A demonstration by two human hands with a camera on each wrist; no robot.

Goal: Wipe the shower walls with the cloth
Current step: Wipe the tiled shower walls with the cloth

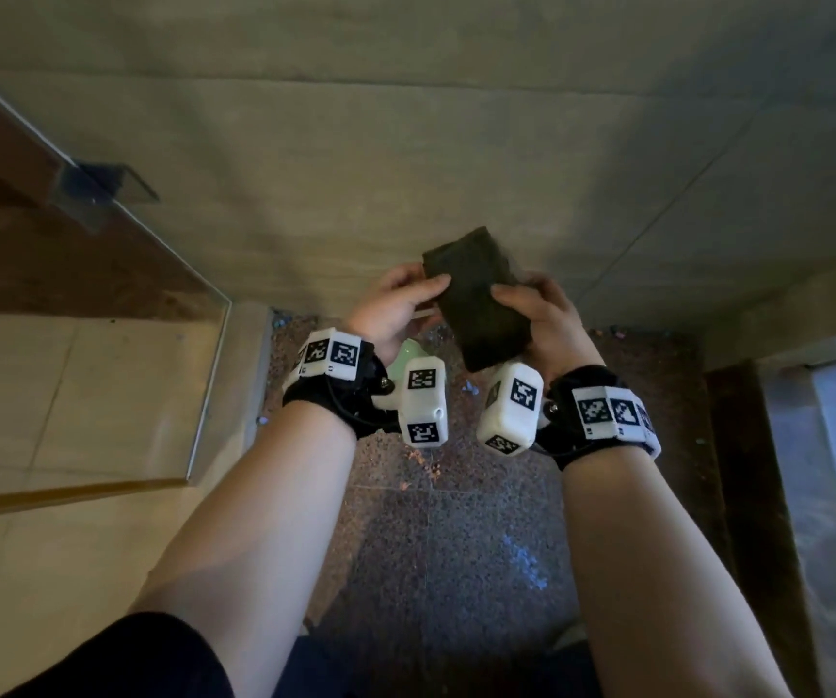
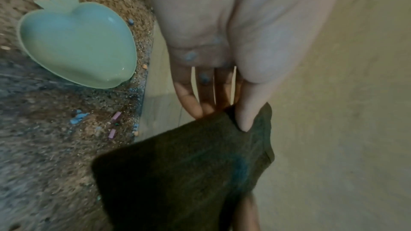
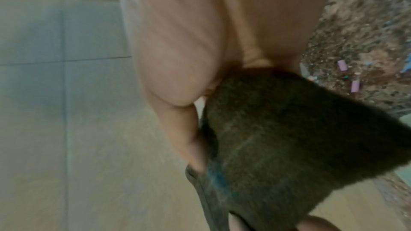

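A dark, folded cloth (image 1: 476, 299) is held up between both hands in front of the beige tiled shower wall (image 1: 406, 143). My left hand (image 1: 401, 304) pinches its left edge between thumb and fingers. My right hand (image 1: 532, 314) grips its right side, thumb on top. In the left wrist view the thumb (image 2: 249, 110) presses onto the cloth (image 2: 189, 164), which carries a blue smear. In the right wrist view the cloth (image 3: 289, 138) fills the lower right below the palm (image 3: 189, 41). The cloth is clear of the wall.
A green strawberry-shaped dish (image 2: 75, 41) lies on the speckled shower floor (image 1: 456, 521). Small pink and blue bits (image 2: 115, 116) are scattered near the wall base. A glass panel (image 1: 129, 304) stands at the left, a dark ledge (image 1: 758, 496) at the right.
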